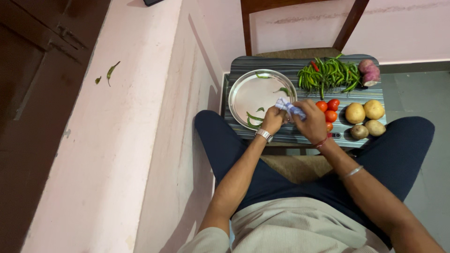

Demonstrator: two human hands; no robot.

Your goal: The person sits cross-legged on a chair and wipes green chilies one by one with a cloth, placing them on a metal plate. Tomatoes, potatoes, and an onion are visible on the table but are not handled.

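My left hand and my right hand meet over the near edge of a striped board, both gripping a small white and blue cloth. A round steel plate lies just beyond my left hand, with a few green chilli pieces on it. Red tomatoes sit right beside my right hand. What the cloth wraps is hidden.
A heap of green chillies, purple onions and several potatoes lie on the board's right half. A wooden chair stands behind it. A pink ledge with a stray chilli runs along my left.
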